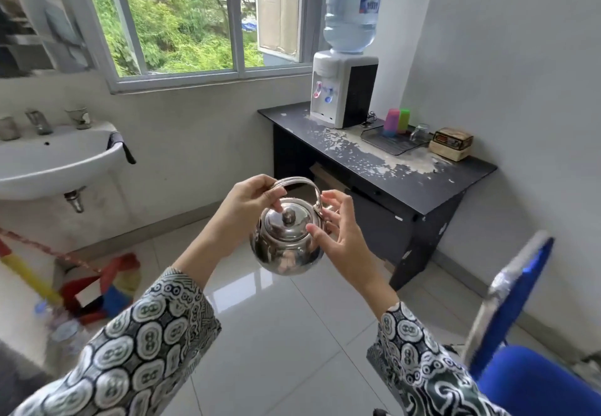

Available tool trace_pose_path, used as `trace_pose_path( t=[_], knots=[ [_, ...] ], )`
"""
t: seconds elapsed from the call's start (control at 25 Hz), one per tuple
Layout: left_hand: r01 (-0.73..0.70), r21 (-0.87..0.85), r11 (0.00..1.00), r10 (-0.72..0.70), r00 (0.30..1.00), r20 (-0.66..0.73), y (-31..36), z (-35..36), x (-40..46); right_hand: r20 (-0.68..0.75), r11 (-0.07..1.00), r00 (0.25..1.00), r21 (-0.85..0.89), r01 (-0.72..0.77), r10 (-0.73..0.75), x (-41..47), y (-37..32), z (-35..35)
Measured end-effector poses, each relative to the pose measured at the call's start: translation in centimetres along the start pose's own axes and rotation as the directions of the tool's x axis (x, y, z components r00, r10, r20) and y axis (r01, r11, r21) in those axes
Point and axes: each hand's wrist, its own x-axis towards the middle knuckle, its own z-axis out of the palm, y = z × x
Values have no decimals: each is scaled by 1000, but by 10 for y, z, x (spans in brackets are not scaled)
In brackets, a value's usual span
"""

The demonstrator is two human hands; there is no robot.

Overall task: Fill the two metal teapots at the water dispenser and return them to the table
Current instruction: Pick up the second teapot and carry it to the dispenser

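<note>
A shiny round metal teapot (286,241) with its lid on hangs in mid-air over the tiled floor. My left hand (250,205) grips its arched handle from the left. My right hand (338,230) is beside the pot's right side, fingers spread, thumb touching the body near the lid rim. The white water dispenser (341,93) with a blue bottle on top stands on the far end of a black table (422,187), ahead and to the right, with a red and a blue tap on its front. Only one teapot is in view.
A white sink (55,158) hangs on the left wall under the window. On the black table sit a dark tray (395,144) with pink and green cups, a glass jar and a small box (450,144). A blue chair (520,334) stands at the right, and colourful cleaning tools lie at the lower left.
</note>
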Motion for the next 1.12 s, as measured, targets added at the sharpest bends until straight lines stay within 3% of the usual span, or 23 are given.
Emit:
trace_pose_path(
  t=[0.2, 0.44, 0.64, 1.12],
  knots=[
    [-18, 29, 999, 16, 999, 50, -34, -55, 115, -125, 1000, 992, 22, -16, 19, 109, 27, 67],
    [8, -26, 1000, -6, 996, 89, -83, -79, 246, -210, 990, 977, -118, -71, 45, 230, 87, 93],
    [22, -62, 998, -15, 994, 110, -128, -69, 368, -241, 974, 970, -208, -90, 38, 340, 167, 79],
    [85, -19, 996, -82, 987, 137, -206, -42, 675, -146, 959, 980, -228, -166, 135, 618, 322, 9]
  ],
)
